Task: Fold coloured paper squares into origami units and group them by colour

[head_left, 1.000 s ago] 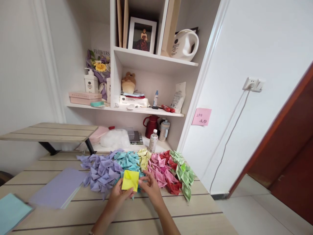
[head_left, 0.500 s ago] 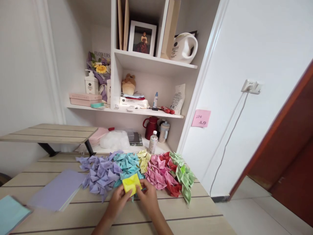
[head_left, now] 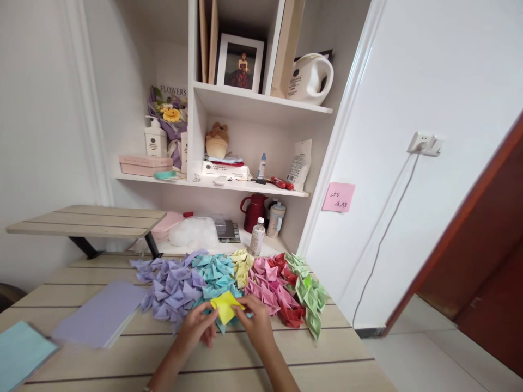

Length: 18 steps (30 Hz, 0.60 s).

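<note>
A small yellow sheet of folding paper is held up over the table, partly folded. My left hand pinches its left edge between thumb and fingers, while the lower fingers hang apart. On the other side, my right hand grips the right edge, thumb in front. Just behind the paper lies a heap of folded paper shapes: purple ones, blue ones, pale yellow ones, pink ones, red ones and green ones.
A stack of purple paper and a stack of light blue paper lie on the left of the slatted table. A small raised stand is behind them. A clear bottle stands beyond the heap, before the white shelves.
The yellow paper has turned and shifted slightly right, now with a corner pointing up. My left fingers have spread lower, and my right hand has moved a little right. The camera view shifted slightly.
</note>
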Tool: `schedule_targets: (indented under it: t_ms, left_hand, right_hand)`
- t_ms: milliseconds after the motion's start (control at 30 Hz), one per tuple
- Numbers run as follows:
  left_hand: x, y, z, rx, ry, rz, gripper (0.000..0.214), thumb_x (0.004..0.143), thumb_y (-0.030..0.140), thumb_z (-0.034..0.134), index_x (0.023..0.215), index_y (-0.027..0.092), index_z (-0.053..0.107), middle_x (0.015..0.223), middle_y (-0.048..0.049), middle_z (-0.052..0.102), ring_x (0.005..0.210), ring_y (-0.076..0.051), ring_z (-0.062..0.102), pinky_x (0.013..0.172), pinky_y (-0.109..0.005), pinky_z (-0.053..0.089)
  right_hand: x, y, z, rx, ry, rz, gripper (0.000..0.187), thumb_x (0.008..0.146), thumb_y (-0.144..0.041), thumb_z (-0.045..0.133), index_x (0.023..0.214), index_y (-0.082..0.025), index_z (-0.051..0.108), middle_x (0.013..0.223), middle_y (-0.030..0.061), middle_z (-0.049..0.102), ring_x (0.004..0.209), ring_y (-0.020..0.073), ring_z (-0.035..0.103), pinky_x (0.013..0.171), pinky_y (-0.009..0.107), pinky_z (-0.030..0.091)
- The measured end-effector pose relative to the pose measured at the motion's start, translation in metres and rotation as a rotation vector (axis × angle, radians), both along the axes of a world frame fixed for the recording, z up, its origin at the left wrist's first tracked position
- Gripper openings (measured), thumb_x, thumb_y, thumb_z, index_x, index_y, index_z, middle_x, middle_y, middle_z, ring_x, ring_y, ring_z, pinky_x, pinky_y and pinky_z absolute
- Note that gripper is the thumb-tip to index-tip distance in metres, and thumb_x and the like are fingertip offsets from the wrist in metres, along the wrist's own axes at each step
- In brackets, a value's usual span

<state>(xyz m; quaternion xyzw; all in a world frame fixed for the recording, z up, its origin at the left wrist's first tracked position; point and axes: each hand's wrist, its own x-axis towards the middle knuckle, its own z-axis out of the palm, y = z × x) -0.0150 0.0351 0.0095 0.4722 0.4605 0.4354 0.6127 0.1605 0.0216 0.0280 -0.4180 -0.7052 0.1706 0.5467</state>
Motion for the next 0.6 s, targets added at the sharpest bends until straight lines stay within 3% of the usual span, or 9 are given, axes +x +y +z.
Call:
schedule_targets:
  t_ms: [200,367,467,600]
  left_hand:
    - [-0.003,0.000,0.005,-0.017,0.003,0.038,0.049,0.054,0.044,0.070,0.088,0.015,0.052,0.039,0.0009,0.062,0.024,-0.011,0.050,0.028,-0.016,0.034]
    - [-0.003,-0.003,0.007,-0.055,-0.038,0.093,0.040,0.056,0.040,0.071,0.083,0.016,0.053,0.041,0.0011,0.064,0.029,-0.013,0.055,0.032,-0.017,0.041]
    - [0.000,-0.006,0.010,-0.064,-0.155,0.123,0.039,0.055,0.035,0.073,0.083,0.018,0.052,0.048,0.0000,0.067,0.039,-0.016,0.062,0.042,-0.022,0.048]
    - [0.002,-0.014,0.018,-0.018,-0.328,0.043,0.035,0.054,0.030,0.076,0.078,0.018,0.053,0.066,-0.0031,0.071,0.058,-0.020,0.068,0.061,-0.031,0.053]
  right_hand:
    - [0.000,-0.002,0.004,0.035,0.000,0.003,0.012,0.077,-0.024,0.057,0.076,-0.018,0.067,0.073,0.0057,0.065,0.065,0.0164,0.058,0.056,0.024,0.045]
    - [-0.004,-0.001,0.003,-0.068,0.128,0.032,0.013,0.071,-0.030,0.064,0.070,-0.017,0.068,0.066,0.0032,0.062,0.054,0.0130,0.053,0.048,0.022,0.041]
    - [-0.007,-0.001,0.001,-0.110,0.187,0.023,0.017,0.069,-0.033,0.066,0.067,-0.017,0.069,0.059,0.0015,0.058,0.050,0.0116,0.050,0.044,0.020,0.038]
    - [-0.012,-0.004,-0.001,-0.257,0.252,0.087,0.022,0.069,-0.037,0.065,0.069,-0.015,0.069,0.041,-0.0038,0.050,0.035,0.0077,0.040,0.036,0.018,0.031]
